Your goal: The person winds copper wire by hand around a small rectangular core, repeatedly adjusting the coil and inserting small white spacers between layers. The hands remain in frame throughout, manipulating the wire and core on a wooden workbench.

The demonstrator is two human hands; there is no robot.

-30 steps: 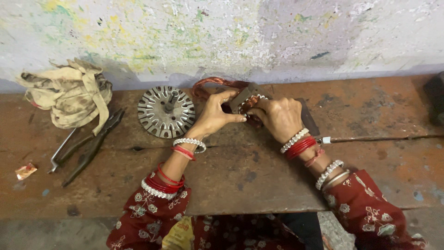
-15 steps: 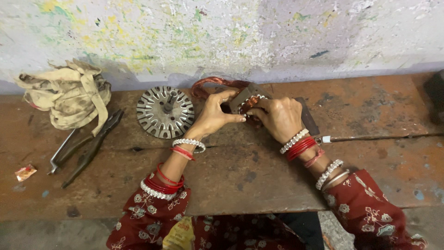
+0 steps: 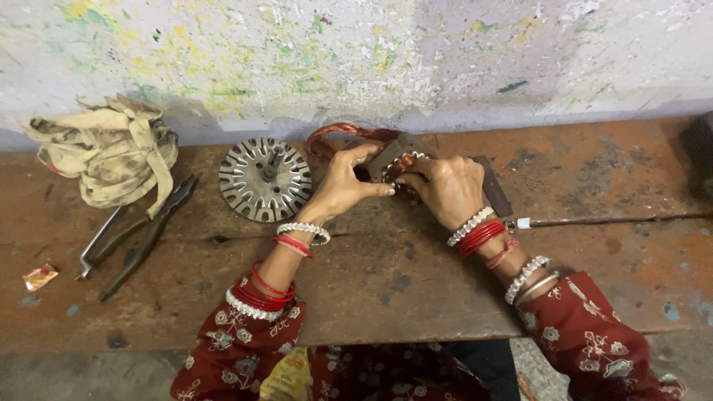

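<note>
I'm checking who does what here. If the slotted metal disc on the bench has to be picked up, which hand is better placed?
Left, probably. The left hand lies right beside the slotted metal disc, while the right hand sits farther off, past the copper wire coil both hands hold.

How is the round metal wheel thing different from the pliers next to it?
The slotted metal disc is round, silvery and ringed with slots; the pliers are long, dark and thin. The disc lies close to the left hand; the pliers lie farther left, near the cloth bundle. Both lie flat on the wooden bench, untouched.
</note>
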